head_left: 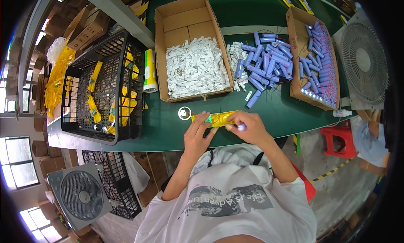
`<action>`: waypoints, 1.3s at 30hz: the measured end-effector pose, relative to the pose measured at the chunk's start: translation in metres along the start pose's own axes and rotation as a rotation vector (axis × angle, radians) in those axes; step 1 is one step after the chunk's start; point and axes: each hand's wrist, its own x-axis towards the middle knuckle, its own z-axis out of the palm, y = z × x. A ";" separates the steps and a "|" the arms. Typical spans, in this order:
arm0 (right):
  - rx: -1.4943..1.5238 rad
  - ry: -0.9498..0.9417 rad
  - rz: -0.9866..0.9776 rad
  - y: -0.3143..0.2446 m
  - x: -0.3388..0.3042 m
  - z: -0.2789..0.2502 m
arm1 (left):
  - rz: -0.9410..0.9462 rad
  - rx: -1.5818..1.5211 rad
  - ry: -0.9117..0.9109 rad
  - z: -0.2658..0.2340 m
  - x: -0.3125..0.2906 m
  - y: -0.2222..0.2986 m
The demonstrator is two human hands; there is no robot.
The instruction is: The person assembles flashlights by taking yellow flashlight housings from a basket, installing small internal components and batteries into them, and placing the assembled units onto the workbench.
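Note:
A yellow flashlight half-shell [222,117] lies crosswise at the near edge of the green table [168,133]. My left hand [196,136] grips its left part, where a small green circuit board [208,119] shows between the fingers. At the shell's left end is a round lamp head [184,113] with a white ring. My right hand [252,128] is closed at the shell's right end. From under its curled fingers pokes the end of a purple battery cell [241,127]. The fingers partly hide both the cell and the inside of the shell.
Ahead stands a cardboard box [159,54] of white plastic pieces. Loose purple cells [269,60] are heaped beside it, and another box [294,54] of cells is farther right. A black crate [69,104] with yellow parts and an upright flashlight [149,70] stand left. A fan [364,60] is at right.

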 end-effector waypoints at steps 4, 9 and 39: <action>-0.085 -0.041 -0.024 0.002 0.012 0.002 | 0.015 0.009 0.008 0.000 0.001 -0.002; 0.074 0.041 0.071 0.003 0.017 0.012 | 0.029 0.005 0.014 0.001 0.001 -0.002; 0.884 0.341 0.319 0.044 -0.001 0.001 | -0.187 0.363 0.363 -0.039 -0.007 0.028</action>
